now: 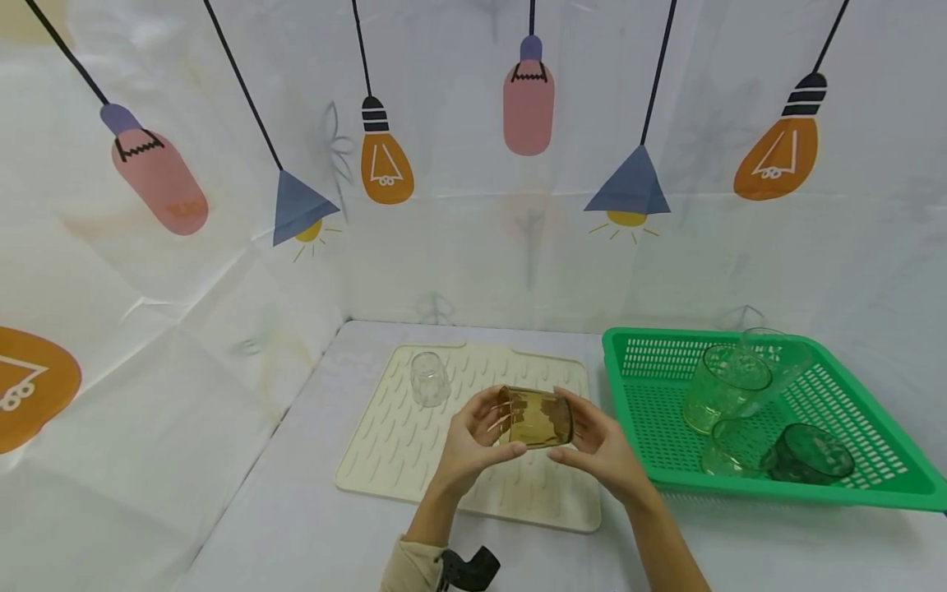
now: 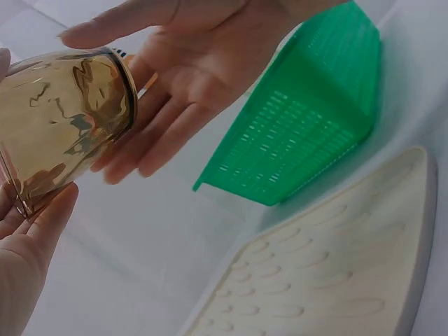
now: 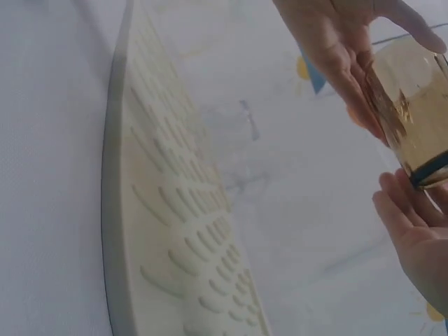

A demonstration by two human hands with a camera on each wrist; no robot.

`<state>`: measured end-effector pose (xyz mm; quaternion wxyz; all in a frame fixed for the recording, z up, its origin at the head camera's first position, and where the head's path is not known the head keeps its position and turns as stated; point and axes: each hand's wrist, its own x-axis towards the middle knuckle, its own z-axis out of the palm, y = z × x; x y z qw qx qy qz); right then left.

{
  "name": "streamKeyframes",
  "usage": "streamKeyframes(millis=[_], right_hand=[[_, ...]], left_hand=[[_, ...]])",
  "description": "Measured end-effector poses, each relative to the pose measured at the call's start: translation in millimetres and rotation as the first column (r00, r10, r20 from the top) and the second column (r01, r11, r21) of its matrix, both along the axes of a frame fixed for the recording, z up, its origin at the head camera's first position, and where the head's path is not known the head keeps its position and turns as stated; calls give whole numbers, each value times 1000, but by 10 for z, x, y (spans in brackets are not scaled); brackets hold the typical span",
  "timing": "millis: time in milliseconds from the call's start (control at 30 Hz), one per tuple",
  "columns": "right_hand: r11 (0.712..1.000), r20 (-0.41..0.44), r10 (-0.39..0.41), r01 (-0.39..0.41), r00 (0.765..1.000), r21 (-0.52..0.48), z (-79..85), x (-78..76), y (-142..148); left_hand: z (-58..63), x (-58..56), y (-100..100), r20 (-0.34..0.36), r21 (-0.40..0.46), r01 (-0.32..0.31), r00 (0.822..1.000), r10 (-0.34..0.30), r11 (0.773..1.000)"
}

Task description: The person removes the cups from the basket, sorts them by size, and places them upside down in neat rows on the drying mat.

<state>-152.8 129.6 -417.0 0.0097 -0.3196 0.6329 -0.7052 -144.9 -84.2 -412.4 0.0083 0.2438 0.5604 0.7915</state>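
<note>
Amber glass held up over mat, between the hands, long axis roughly sideways, dipping slightly to the right. Left hand grips the left end; right hand sits at the right end, fingers fairly straight, firm contact hard to tell. Right hand is nearer the green basket; left nearer the clear glass on the mat. No readable labels, brands or writing.

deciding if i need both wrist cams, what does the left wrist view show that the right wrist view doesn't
Only the left wrist view shows the green basket. Only the right wrist view shows part of a blue lamp picture. Both show the amber glass, the pale mat, the left hand and the right hand.
</note>
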Motion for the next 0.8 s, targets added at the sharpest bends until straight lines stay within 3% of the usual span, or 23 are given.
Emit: streamKeyframes(millis=[167, 300, 433, 600, 800], right_hand=[[981, 30, 119, -113, 993, -156, 3, -6, -58], [966, 90, 147, -124, 985, -227, -7, -2, -101], [969, 162, 117, -77, 980, -234, -19, 9, -124], [975, 165, 80, -42, 983, -220, -22, 4, -123], [978, 193, 29, 12, 981, -210, 8, 6, -103]], left_hand=[[-12, 9, 43, 5, 69, 38, 999, -39, 997], [-14, 8, 70, 5, 111, 49, 999, -50, 993], [-2, 11, 86, 15, 117, 39, 999, -41, 992], [3, 17, 57, 26, 76, 40, 999, -42, 996], [-37, 60, -96, -6, 9, -23, 1000, 23, 1000]])
